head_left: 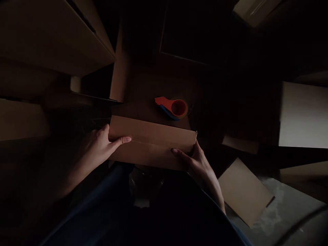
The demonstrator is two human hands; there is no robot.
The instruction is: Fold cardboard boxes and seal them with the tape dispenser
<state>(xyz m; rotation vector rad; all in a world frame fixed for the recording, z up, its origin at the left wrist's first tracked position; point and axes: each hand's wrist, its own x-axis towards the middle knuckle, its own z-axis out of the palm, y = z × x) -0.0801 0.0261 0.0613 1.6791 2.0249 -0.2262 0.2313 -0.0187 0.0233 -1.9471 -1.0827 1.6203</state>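
As two grips [104,143] [197,159] hold one box [151,141] | one tape dispenser [167,103] lies beyond
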